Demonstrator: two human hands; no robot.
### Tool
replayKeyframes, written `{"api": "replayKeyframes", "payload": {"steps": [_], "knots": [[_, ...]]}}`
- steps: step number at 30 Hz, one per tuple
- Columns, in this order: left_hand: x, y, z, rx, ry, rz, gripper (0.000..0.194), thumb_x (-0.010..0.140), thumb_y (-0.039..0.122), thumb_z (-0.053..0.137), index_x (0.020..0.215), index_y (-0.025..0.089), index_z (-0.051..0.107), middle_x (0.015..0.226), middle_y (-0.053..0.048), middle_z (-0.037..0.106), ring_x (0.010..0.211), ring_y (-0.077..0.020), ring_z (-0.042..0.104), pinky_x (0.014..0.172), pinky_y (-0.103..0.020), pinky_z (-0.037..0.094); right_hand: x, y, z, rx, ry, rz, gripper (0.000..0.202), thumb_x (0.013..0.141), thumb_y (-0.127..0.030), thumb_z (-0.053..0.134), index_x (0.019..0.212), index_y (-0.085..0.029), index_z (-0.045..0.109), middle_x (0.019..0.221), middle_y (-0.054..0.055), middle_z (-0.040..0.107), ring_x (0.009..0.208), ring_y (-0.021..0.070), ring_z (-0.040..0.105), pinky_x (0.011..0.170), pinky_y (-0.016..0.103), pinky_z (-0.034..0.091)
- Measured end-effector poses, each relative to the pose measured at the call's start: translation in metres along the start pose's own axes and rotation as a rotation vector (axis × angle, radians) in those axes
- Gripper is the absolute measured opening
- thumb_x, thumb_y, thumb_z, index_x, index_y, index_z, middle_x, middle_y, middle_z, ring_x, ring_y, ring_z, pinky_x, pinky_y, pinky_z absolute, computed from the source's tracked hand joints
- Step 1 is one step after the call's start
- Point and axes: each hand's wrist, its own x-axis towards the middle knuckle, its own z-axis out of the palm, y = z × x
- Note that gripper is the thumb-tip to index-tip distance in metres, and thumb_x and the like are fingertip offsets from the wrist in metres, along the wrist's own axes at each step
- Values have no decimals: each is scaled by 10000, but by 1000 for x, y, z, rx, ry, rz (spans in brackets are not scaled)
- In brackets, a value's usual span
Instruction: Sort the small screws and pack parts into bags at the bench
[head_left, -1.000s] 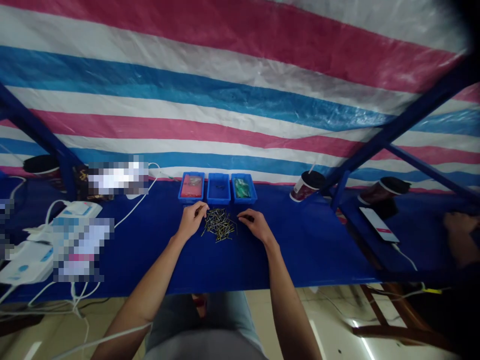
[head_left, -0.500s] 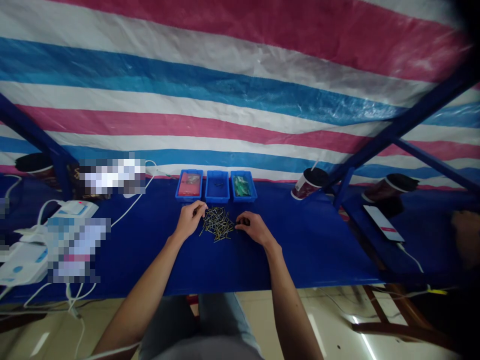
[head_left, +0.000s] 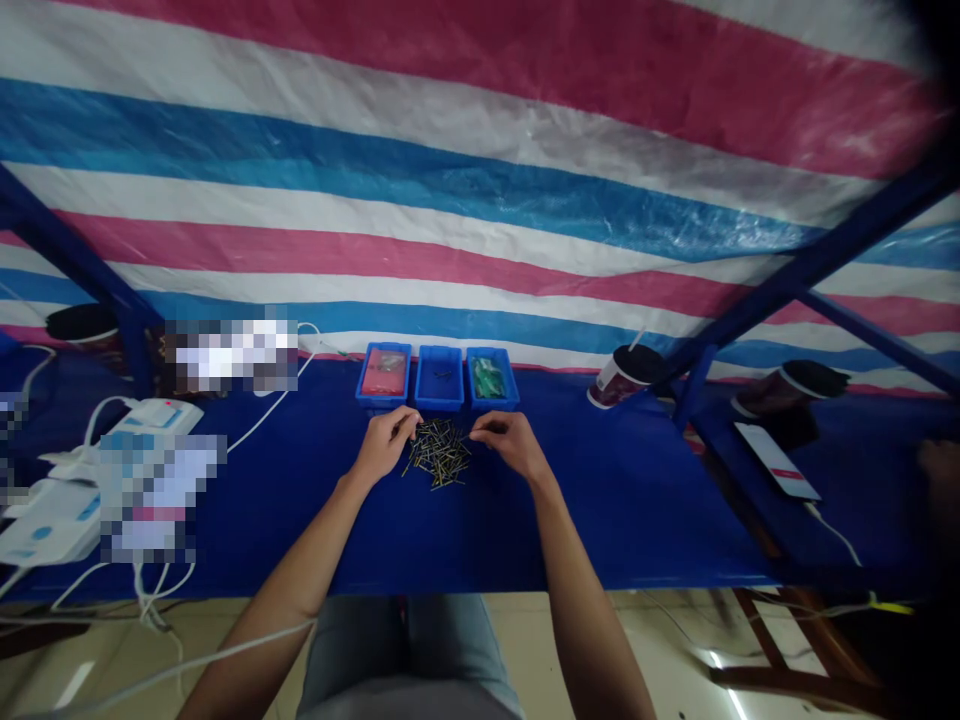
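A loose pile of thin metal screws (head_left: 439, 455) lies on the blue table cover. At its left edge my left hand (head_left: 386, 440) is closed in a pinch, and what it holds is too small to make out. On the pile's upper right side my right hand (head_left: 512, 440) has its fingertips pressed together, their content also unclear. Behind the pile stand three blue trays: the left tray (head_left: 361, 400) with a pink packet (head_left: 384, 374), the middle tray (head_left: 439, 402) with a few small dark pieces (head_left: 443, 376), and the right tray (head_left: 495, 402) with green packets (head_left: 487, 378).
A lidded cup (head_left: 624, 378) with a straw stands at the right, near a blue frame bar (head_left: 750, 300). Further right are another cup (head_left: 784, 390) and a phone (head_left: 777, 461). A white power strip (head_left: 56, 520) and cables (head_left: 270, 405) occupy the left.
My right hand has moved slightly up, and its fingers are straighter. More small dark pieces show in the middle tray. The whole view has shifted a little.
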Motion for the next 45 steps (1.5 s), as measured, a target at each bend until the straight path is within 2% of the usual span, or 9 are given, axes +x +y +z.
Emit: {"api": "replayKeyframes", "payload": {"steps": [2,6,10,18,25,30,39,45], "knots": [[0,0,0,2,-3,-5,307,994,388,462,952,163,668,661,16,614,564,-110,522,598,-217,376,13,-6,15,39,2,-29,246,732,-395,784,746,-156,726,605,-3,621,503,104,475,507,235,367],[-1,2,-1,18,-26,3,328,1007,398,438,957,168,667,675,12,625,598,-119,555,637,-223,400,34,-7,44,81,-10,-84,181,752,-335,764,777,-157,744,614,6,645,513,120,536,523,236,415],[0,2,-1,51,-23,10,321,991,418,475,906,167,656,665,9,626,616,-129,572,651,-228,412,34,-2,59,29,28,-153,130,826,-270,688,855,-172,769,659,18,687,589,151,621,622,258,486],[0,3,0,94,-73,37,303,992,393,478,889,170,655,630,30,602,553,-107,507,591,-217,367,18,2,66,-145,156,-291,137,888,-243,649,938,-206,770,884,46,760,736,184,690,729,283,530],[0,-2,2,98,-120,57,238,974,356,520,966,176,675,664,18,644,591,-121,568,612,-220,397,17,6,73,-247,181,-439,157,943,-235,598,953,-219,753,938,52,749,874,185,699,839,291,534],[0,2,2,108,-123,66,242,980,332,504,930,173,679,652,23,628,574,-111,546,606,-215,388,16,8,75,-259,139,-456,194,973,-242,554,992,-221,745,973,59,740,893,182,693,860,294,531],[0,6,-1,104,-127,73,330,1000,389,448,873,170,659,662,16,619,594,-118,542,624,-220,390,14,3,76,-276,167,-441,201,975,-258,549,1011,-221,744,993,72,715,907,182,680,861,292,530],[0,6,0,89,-86,45,316,993,407,463,931,168,662,675,9,635,611,-126,563,632,-225,409,13,4,77,-301,172,-458,212,979,-268,545,1028,-226,746,985,77,701,891,180,668,840,288,529]]}}
